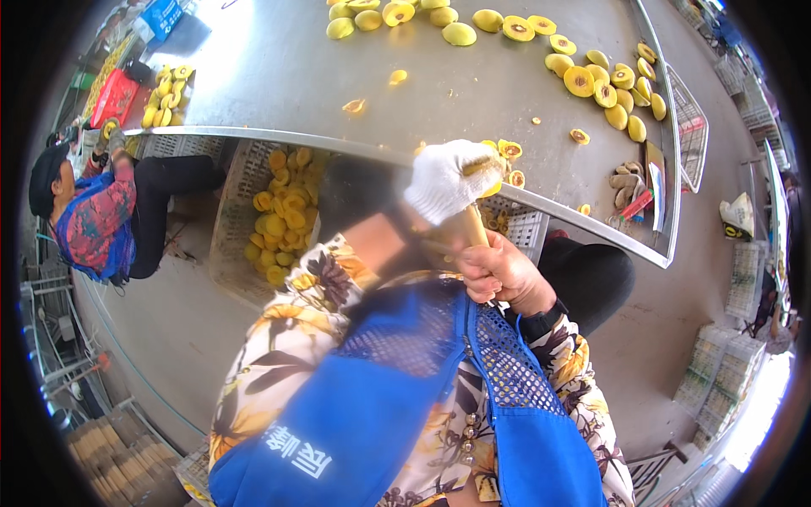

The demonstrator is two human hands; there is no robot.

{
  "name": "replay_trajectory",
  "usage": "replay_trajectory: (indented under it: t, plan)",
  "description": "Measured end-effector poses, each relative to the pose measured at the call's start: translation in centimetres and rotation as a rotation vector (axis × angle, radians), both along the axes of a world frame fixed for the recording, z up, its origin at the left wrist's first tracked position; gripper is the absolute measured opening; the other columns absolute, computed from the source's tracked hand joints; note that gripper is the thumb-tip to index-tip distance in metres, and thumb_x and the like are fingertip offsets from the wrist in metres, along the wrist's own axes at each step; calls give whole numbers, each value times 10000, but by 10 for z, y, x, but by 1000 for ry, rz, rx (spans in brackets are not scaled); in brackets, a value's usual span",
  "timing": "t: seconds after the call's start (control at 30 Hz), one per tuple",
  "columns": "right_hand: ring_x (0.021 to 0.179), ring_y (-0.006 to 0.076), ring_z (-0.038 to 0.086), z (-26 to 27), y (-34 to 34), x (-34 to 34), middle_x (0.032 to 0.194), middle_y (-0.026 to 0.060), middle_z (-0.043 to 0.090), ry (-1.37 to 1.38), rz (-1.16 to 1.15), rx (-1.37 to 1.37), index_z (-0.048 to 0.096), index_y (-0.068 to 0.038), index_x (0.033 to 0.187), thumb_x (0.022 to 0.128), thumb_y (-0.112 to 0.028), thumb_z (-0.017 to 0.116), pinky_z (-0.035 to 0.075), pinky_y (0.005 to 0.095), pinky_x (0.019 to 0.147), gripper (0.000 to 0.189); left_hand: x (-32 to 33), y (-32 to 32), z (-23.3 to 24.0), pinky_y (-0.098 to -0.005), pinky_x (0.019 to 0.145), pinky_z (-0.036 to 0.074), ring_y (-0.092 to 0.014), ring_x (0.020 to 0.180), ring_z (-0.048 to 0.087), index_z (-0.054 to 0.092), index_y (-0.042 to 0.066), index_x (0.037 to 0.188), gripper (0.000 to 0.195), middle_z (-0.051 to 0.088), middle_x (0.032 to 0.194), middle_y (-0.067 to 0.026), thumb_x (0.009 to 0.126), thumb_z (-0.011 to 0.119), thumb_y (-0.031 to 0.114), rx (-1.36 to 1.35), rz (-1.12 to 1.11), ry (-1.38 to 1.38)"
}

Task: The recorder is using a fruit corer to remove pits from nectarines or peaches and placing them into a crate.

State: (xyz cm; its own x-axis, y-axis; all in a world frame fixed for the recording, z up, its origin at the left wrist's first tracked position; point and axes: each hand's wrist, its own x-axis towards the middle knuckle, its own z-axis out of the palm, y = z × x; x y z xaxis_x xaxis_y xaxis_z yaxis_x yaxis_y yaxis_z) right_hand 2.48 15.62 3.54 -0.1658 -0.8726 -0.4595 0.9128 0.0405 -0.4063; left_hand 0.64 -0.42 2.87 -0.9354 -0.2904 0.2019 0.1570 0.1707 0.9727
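My left hand (451, 180), in a white knitted glove, is closed around a halved yellow stone fruit (491, 189), probably a peach; only a sliver of it shows. My bare right hand (504, 269) grips the pale wooden handle (475, 226) of a hand tool. The handle points up to the glove, and its working end is hidden there. Both hands are at the near edge of the metal table (393, 120). A few small fruit pieces (510, 149) lie just beyond the glove. Below the table, to the left, a plastic crate (231, 222) holds many pitted yellow halves (279, 222).
Fruit halves with pits (580, 81) lie across the table's far side and right. A raised metal rim (595, 222) edges the table. Brown gloves (626, 184) and a red item (637, 205) lie near its right corner. A co-worker (95, 215) sits at the left with fruit.
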Motion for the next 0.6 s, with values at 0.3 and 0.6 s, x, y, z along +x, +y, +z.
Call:
replay_trajectory:
  t: [0.3, 0.6]
  plan:
    - [400, 61, 341, 18, -4, 12, 574, -8, 390, 342, -10, 17, 450, -52, 940, 813, -54, 526, 296, 211, 386, 148, -12, -31, -42, -284, 547, 492, -160, 650, 576, 564, 80, 876, 269, 575, 752, -50, 900, 486, 337, 1220, 210, -338]
    - [702, 438, 553, -41, 13, -4, 708, 274, 567, 1530, 297, 689, 498, 29, 816, 740, -186, 576, 439, 475, 630, 241, 84, -179, 4, -351, 755, 481, -249, 856, 606, 633, 78, 985, 405, 639, 940, -102, 761, 622, 415, -871, 413, -732]
